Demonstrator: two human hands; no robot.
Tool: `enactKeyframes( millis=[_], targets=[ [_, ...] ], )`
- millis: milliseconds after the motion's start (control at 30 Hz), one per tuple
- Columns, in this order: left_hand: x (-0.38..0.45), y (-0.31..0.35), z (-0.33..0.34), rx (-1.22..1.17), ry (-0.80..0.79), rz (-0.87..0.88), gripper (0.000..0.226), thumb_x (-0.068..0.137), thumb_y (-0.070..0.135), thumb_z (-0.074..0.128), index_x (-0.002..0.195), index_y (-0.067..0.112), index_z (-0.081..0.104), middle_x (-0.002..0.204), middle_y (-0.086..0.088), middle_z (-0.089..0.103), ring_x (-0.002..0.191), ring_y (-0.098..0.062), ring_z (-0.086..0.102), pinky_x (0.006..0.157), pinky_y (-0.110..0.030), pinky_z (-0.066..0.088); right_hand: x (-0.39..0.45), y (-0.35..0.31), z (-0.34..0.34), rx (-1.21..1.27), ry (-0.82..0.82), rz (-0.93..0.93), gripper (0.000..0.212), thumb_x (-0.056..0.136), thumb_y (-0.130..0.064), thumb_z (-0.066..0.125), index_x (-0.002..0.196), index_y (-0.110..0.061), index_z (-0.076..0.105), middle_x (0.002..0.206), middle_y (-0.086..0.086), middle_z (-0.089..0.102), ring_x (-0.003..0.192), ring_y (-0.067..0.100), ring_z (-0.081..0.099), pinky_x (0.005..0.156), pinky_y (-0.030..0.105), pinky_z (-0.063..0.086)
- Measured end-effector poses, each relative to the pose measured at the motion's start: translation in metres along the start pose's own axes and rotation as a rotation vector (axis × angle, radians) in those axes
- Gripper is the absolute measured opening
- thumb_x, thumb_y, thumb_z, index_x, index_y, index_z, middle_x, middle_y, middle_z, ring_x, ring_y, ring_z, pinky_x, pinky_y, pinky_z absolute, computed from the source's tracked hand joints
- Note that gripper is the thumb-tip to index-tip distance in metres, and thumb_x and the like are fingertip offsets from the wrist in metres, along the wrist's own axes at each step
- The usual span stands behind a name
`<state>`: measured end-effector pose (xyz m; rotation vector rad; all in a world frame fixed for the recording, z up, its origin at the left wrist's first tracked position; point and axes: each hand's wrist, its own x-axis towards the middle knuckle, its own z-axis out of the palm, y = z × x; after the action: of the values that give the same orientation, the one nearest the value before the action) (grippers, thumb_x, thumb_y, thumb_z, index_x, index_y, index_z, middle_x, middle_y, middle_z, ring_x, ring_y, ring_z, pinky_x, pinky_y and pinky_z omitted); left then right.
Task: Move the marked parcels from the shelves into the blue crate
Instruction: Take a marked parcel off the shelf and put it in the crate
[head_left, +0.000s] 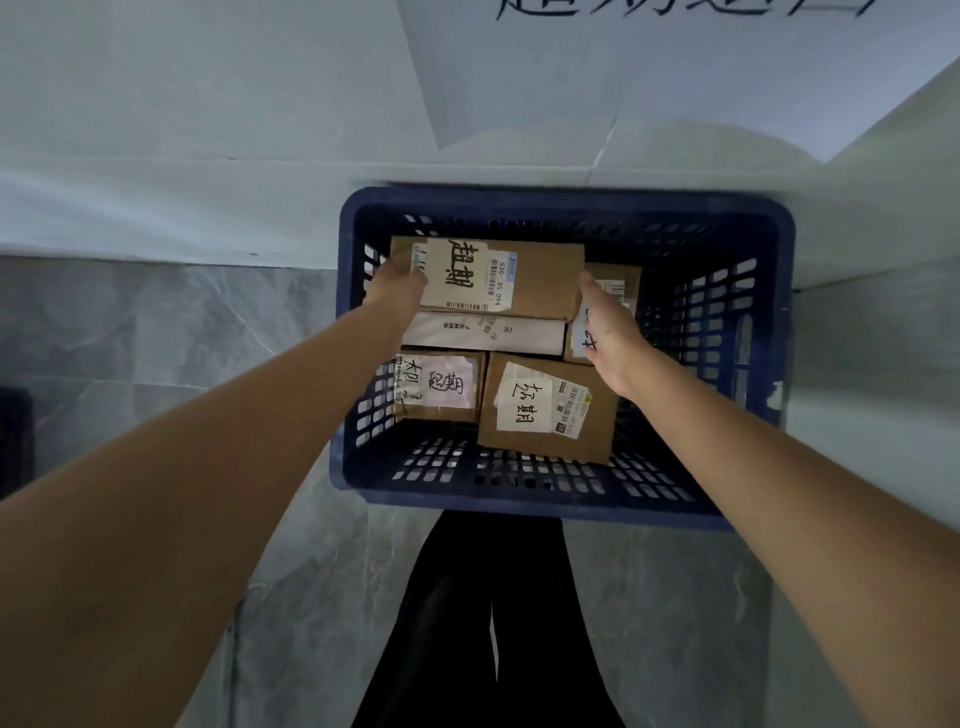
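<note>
Two hands on one box: the left hand (397, 283) grips the left end of the marked cardboard parcel (524, 278), fingers tucked round its edge, while the right hand (610, 340) lies flat against the right end with fingers straight, steadying rather than clutching. A hand at each end keeps the parcel level as it goes down inside the blue crate (763, 332), at the far side. It sits over a white flat parcel (483, 332), which looks like the only free spot on top (the floor of the crate is mostly taken). Nearer the camera lie a small brown parcel with a pink label (441, 387) and a larger brown parcel with a white label (548, 408), side by side. Another brown parcel (615, 288) peeks out behind the right hand, partly hidden. Handwritten labels face up, likely so the marking stays readable. The crate stands on a grey tiled floor (156, 332) against a white wall (208, 104).
</note>
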<state>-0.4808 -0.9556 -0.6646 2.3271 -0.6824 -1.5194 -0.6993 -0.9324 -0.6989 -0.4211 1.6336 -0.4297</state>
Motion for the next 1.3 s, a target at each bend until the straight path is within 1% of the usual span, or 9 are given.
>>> enactKeyframes(
  millis=[67, 133, 300, 433, 567, 700, 933, 1167, 1300],
  targets=[
    [-0.013, -0.002, -0.004, 0.003, 0.014, 0.020, 0.043, 0.099, 0.015, 0.040, 0.142, 0.018, 0.040, 0.093, 0.003, 0.051, 0.077, -0.013, 0.045, 0.074, -0.030, 0.036, -0.008, -0.003, -0.004, -0.044, 0.029, -0.036, 0.060, 0.097, -0.057, 0.039, 0.147, -0.023, 0.038, 0.151, 0.003, 0.042, 0.135, 0.023, 0.042, 0.114, 0.043, 0.032],
    [-0.030, -0.007, -0.007, -0.008, 0.020, 0.015, 0.042, 0.099, 0.017, 0.040, 0.140, 0.019, 0.044, 0.108, -0.002, 0.058, 0.086, -0.017, 0.046, 0.077, -0.029, 0.035, -0.020, -0.007, -0.009, -0.111, 0.052, -0.082, 0.060, 0.098, -0.055, 0.039, 0.144, -0.018, 0.042, 0.147, 0.009, 0.047, 0.132, 0.029, 0.046, 0.112, 0.047, 0.036],
    [-0.091, -0.031, -0.022, 0.285, 0.001, 0.054, 0.030, 0.095, 0.020, 0.042, 0.118, 0.012, 0.060, 0.099, -0.008, 0.059, 0.067, -0.014, 0.051, 0.058, -0.024, 0.041, -0.087, -0.016, -0.021, -0.482, 0.104, -0.385, 0.060, 0.101, -0.043, 0.042, 0.152, -0.015, 0.026, 0.155, 0.009, 0.035, 0.138, 0.026, 0.040, 0.115, 0.038, 0.030],
    [-0.151, -0.046, -0.036, 0.544, -0.065, 0.150, 0.030, 0.096, 0.026, 0.040, 0.106, 0.007, 0.062, 0.109, -0.014, 0.065, 0.096, -0.032, 0.062, 0.084, -0.039, 0.053, -0.140, -0.023, -0.019, -0.797, 0.003, -0.517, 0.057, 0.102, -0.038, 0.042, 0.151, -0.011, 0.031, 0.156, 0.009, 0.034, 0.143, 0.022, 0.033, 0.115, 0.034, 0.027],
    [-0.195, -0.057, -0.058, 0.599, 0.000, 0.182, 0.026, 0.096, 0.031, 0.037, 0.098, 0.013, 0.056, 0.106, -0.011, 0.064, 0.096, -0.032, 0.061, 0.085, -0.040, 0.051, -0.178, -0.029, 0.008, -0.942, -0.067, -0.549, 0.057, 0.103, -0.041, 0.039, 0.152, -0.014, 0.030, 0.158, 0.005, 0.031, 0.145, 0.021, 0.029, 0.116, 0.038, 0.026],
    [-0.220, -0.080, -0.091, 0.615, 0.107, 0.204, 0.028, 0.096, 0.029, 0.036, 0.097, 0.012, 0.058, 0.105, -0.011, 0.065, 0.095, -0.032, 0.059, 0.081, -0.038, 0.050, -0.208, -0.025, 0.047, -1.034, -0.155, -0.596, 0.056, 0.103, -0.040, 0.038, 0.152, -0.015, 0.029, 0.157, 0.003, 0.032, 0.144, 0.020, 0.032, 0.115, 0.037, 0.029],
    [-0.288, -0.172, -0.171, 0.607, 0.179, 0.078, 0.043, 0.098, 0.035, 0.038, 0.136, 0.018, 0.050, 0.139, -0.008, 0.051, 0.127, -0.028, 0.049, 0.100, -0.036, 0.040, -0.275, 0.013, 0.116, -1.232, -0.321, -0.691, 0.046, 0.103, -0.031, 0.041, 0.143, -0.009, 0.041, 0.147, 0.008, 0.045, 0.135, 0.025, 0.043, 0.106, 0.035, 0.036],
    [-0.407, -0.309, -0.240, 0.395, 0.346, -0.082, 0.041, 0.098, 0.033, 0.038, 0.132, 0.015, 0.052, 0.137, -0.010, 0.052, 0.124, -0.028, 0.051, 0.098, -0.036, 0.042, -0.380, 0.090, 0.186, -1.454, -0.447, -0.834, 0.052, 0.103, -0.037, 0.039, 0.146, -0.006, 0.038, 0.150, 0.013, 0.041, 0.136, 0.029, 0.040, 0.108, 0.037, 0.034],
    [-0.499, -0.396, -0.271, 0.226, 0.476, -0.216, 0.035, 0.097, 0.031, 0.036, 0.113, 0.010, 0.059, 0.122, -0.016, 0.061, 0.109, -0.033, 0.059, 0.088, -0.038, 0.048, -0.467, 0.151, 0.244, -1.632, -0.605, -0.871, 0.049, 0.105, -0.034, 0.036, 0.146, -0.007, 0.037, 0.149, 0.015, 0.042, 0.134, 0.031, 0.043, 0.109, 0.038, 0.033]
  ],
)
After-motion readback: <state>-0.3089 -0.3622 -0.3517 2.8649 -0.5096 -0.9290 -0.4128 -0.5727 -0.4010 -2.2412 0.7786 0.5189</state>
